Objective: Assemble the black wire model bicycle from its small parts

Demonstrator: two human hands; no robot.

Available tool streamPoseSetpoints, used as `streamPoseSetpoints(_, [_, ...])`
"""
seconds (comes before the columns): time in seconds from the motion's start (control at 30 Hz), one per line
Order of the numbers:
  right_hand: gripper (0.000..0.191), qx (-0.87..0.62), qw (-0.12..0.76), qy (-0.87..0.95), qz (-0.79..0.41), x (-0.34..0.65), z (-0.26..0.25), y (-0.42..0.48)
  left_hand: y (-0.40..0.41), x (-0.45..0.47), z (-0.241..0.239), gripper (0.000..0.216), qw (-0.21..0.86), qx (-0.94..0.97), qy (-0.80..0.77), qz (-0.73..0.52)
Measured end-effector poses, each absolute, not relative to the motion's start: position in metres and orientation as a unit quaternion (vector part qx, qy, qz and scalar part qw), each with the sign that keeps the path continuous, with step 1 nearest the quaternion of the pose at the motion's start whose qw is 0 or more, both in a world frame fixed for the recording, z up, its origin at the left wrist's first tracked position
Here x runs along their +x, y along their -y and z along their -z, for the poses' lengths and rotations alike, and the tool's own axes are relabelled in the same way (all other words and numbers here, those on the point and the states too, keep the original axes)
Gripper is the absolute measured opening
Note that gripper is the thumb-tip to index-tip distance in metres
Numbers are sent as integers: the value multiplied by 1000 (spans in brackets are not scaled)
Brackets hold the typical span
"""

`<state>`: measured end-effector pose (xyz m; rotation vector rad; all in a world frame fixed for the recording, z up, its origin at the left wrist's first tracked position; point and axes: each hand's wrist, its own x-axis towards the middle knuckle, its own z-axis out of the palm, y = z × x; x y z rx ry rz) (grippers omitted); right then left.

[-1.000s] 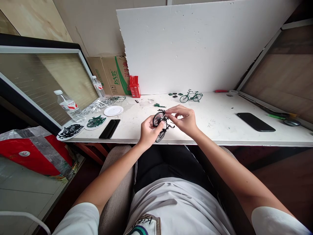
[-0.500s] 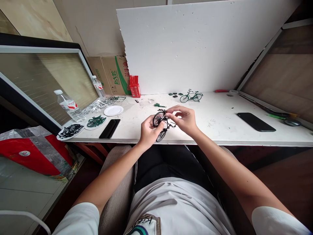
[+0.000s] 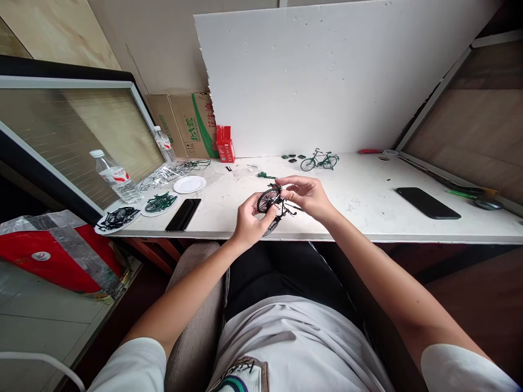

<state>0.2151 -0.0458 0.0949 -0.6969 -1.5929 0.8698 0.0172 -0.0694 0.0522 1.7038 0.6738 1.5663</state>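
A black model bicycle (image 3: 267, 201) is held up over the table's front edge, its two spoked wheels one above the other. My left hand (image 3: 250, 222) is closed around it from the left, thumb on the frame between the wheels. My right hand (image 3: 304, 196) pinches the upper part beside the top wheel with thumb and forefinger; its fingertips partly cover that spot. The handlebar end sticks out below my right hand. Just behind my hands lies a small green plastic part (image 3: 265, 175). Farther back a green model bicycle (image 3: 319, 160) stands upright.
Paper plates with black parts (image 3: 120, 219) and green parts (image 3: 160, 202) are at the left, near a bare white plate (image 3: 190, 184), a water bottle (image 3: 118, 177) and a phone (image 3: 183, 215). Another phone (image 3: 428, 203) lies right. A white foam board (image 3: 327, 76) stands behind.
The black bicycle has turned slightly and shifted a little to the right; its lower wheel is now more hidden behind my left hand. My right hand has moved slightly with it.
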Motion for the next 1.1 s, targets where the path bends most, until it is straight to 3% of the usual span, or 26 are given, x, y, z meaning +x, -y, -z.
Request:
streamPoseSetpoints(0.27, [49,-261,556,633,-471,219,-97,44,71,17,-56,37,360,662,-255,-606])
streamPoseSetpoints(0.5, [47,-250,551,639,-474,216,-100,47,73,18,-58,35,337,655,-283,-615])
streamPoseSetpoints(0.73, [57,-257,529,663,-463,219,-98,46,74,18,-61,31,328,643,-293,-627])
streamPoseSetpoints(0.87, [60,-263,535,685,-420,218,-100,48,73,18,-62,31,324,638,-301,-630])
streamPoseSetpoints(1.0, [42,-298,593,674,-325,214,-107,56,70,15,-63,33,286,618,-337,-650])
streamPoseSetpoints(1.1, [42,-320,577,707,-254,209,-113,68,68,10,-67,30,248,620,-354,-655])
